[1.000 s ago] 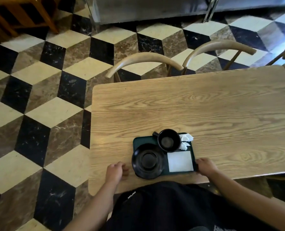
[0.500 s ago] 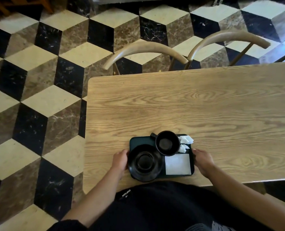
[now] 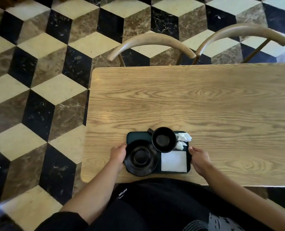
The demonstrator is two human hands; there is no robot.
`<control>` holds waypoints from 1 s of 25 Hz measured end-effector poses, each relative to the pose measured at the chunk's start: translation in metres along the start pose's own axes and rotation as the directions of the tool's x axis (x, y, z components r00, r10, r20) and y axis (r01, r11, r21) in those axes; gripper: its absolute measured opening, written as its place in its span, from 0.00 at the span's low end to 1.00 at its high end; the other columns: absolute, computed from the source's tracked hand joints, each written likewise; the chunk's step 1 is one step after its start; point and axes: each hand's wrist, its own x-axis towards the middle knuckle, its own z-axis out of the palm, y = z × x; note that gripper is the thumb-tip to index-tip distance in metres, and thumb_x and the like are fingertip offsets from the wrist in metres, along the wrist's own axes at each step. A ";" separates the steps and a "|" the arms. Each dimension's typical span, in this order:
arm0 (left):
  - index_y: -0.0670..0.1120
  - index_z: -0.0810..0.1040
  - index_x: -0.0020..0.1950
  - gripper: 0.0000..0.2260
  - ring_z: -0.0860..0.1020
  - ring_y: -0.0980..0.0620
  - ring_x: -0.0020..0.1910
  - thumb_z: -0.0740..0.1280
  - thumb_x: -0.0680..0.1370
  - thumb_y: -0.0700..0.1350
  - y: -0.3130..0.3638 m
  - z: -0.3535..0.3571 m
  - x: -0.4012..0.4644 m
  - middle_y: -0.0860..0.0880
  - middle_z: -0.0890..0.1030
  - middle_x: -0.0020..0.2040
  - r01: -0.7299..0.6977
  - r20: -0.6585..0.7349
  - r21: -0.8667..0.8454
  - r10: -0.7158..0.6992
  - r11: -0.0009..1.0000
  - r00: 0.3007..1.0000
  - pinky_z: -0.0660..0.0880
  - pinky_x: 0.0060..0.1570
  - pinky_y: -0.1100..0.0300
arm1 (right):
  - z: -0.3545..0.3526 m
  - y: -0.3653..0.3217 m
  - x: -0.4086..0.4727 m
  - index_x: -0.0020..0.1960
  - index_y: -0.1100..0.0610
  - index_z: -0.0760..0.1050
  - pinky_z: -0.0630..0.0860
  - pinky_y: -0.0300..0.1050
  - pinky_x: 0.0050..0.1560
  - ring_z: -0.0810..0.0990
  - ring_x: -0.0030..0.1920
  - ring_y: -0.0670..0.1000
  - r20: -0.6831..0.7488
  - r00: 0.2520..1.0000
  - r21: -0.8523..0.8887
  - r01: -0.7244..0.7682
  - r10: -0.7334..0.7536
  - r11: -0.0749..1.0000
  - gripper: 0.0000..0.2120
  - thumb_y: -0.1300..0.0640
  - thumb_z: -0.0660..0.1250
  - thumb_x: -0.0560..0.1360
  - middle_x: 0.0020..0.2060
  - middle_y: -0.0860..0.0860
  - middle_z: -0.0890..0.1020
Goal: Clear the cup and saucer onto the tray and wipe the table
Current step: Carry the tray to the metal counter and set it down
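Note:
A dark green tray (image 3: 136, 136) lies near the front edge of the wooden table (image 3: 205, 105). On it sit a black saucer (image 3: 141, 157) at the left, overhanging the tray's edge, and a black cup (image 3: 164, 139) behind it. A flat white napkin (image 3: 173, 161) and crumpled white tissues (image 3: 183, 139) occupy the tray's right side. My left hand (image 3: 118, 154) grips the tray's left edge beside the saucer. My right hand (image 3: 198, 158) grips the tray's right edge.
Two curved wooden chair backs (image 3: 152, 41) (image 3: 243, 31) stand against the table's far side. The floor (image 3: 38, 80) of black, cream and brown tiles lies to the left. My dark clothing (image 3: 155, 205) presses against the table's near edge.
My left hand has moved from the table top to the tray's left edge. My right hand has slid up along the tray's right edge. The view has tilted down.

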 end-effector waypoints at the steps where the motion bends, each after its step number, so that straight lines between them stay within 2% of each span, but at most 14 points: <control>1: 0.38 0.83 0.52 0.07 0.82 0.35 0.58 0.67 0.82 0.41 -0.001 -0.002 -0.002 0.36 0.84 0.55 0.000 -0.017 -0.018 0.000 1.000 1.000 0.79 0.62 0.37 | 0.002 0.001 -0.001 0.51 0.61 0.83 0.81 0.56 0.55 0.85 0.49 0.57 0.011 1.000 0.007 0.005 -0.005 1.000 0.12 0.62 0.62 0.85 0.51 0.59 0.87; 5: 0.35 0.82 0.51 0.08 0.83 0.34 0.56 0.68 0.81 0.41 -0.011 -0.018 -0.013 0.34 0.84 0.54 0.012 -0.078 -0.074 -0.018 0.997 0.997 0.79 0.58 0.37 | 0.009 0.004 -0.002 0.58 0.63 0.82 0.79 0.61 0.62 0.85 0.55 0.59 0.045 0.999 -0.050 0.024 -0.021 0.998 0.12 0.60 0.62 0.85 0.53 0.59 0.86; 7: 0.35 0.81 0.49 0.08 0.83 0.34 0.55 0.68 0.81 0.41 -0.020 -0.031 -0.020 0.32 0.84 0.54 0.015 -0.107 -0.099 -0.026 0.995 0.994 0.80 0.56 0.39 | 0.015 0.002 -0.008 0.54 0.60 0.84 0.80 0.60 0.61 0.85 0.54 0.58 0.089 0.996 -0.081 0.038 -0.031 0.996 0.12 0.60 0.62 0.85 0.52 0.57 0.87; 10: 0.35 0.80 0.46 0.09 0.83 0.36 0.50 0.67 0.81 0.40 -0.041 -0.050 -0.028 0.29 0.83 0.54 0.013 -0.149 -0.137 -0.034 0.990 0.988 0.77 0.46 0.46 | 0.025 0.002 -0.016 0.49 0.59 0.84 0.80 0.59 0.60 0.85 0.53 0.58 0.155 0.987 -0.137 0.059 -0.038 0.989 0.14 0.61 0.61 0.85 0.51 0.57 0.87; 12: 0.32 0.80 0.50 0.11 0.82 0.38 0.48 0.67 0.80 0.41 -0.055 -0.062 -0.032 0.30 0.83 0.55 0.021 -0.170 -0.171 -0.051 0.985 0.984 0.74 0.44 0.49 | 0.035 0.002 -0.018 0.50 0.60 0.85 0.80 0.60 0.60 0.85 0.53 0.59 0.189 0.981 -0.171 0.076 -0.043 0.982 0.14 0.61 0.61 0.85 0.51 0.57 0.88; 14: 0.33 0.80 0.51 0.11 0.83 0.36 0.50 0.67 0.80 0.42 -0.066 -0.077 -0.033 0.30 0.83 0.54 0.021 -0.195 -0.191 -0.059 0.981 0.979 0.73 0.44 0.49 | 0.050 0.003 -0.023 0.53 0.62 0.84 0.80 0.59 0.60 0.85 0.53 0.59 0.200 0.979 -0.208 0.092 -0.050 0.974 0.12 0.61 0.61 0.85 0.52 0.58 0.87; 18: 0.39 0.77 0.42 0.10 0.79 0.42 0.43 0.66 0.80 0.43 -0.086 -0.121 -0.030 0.37 0.80 0.42 0.054 -0.175 -0.233 -0.097 0.971 0.980 0.72 0.42 0.49 | 0.084 0.018 -0.039 0.55 0.65 0.83 0.79 0.54 0.54 0.84 0.50 0.57 0.217 0.974 -0.287 0.133 -0.071 0.949 0.11 0.62 0.62 0.84 0.50 0.56 0.86; 22: 0.41 0.77 0.44 0.07 0.77 0.43 0.42 0.65 0.80 0.43 -0.109 -0.182 -0.022 0.38 0.78 0.42 0.037 -0.143 -0.269 -0.078 0.963 0.987 0.71 0.42 0.50 | 0.132 0.040 -0.068 0.45 0.58 0.83 0.79 0.53 0.47 0.84 0.43 0.55 0.200 0.976 -0.361 0.161 -0.092 0.919 0.12 0.61 0.63 0.83 0.41 0.52 0.87; 25: 0.41 0.78 0.42 0.09 0.78 0.44 0.38 0.65 0.80 0.42 -0.132 -0.238 -0.011 0.40 0.80 0.40 0.052 -0.121 -0.308 -0.094 0.950 0.988 0.74 0.39 0.52 | 0.178 0.067 -0.095 0.45 0.56 0.82 0.78 0.51 0.46 0.83 0.41 0.52 0.186 0.976 -0.386 0.176 -0.110 0.906 0.11 0.62 0.64 0.83 0.42 0.52 0.85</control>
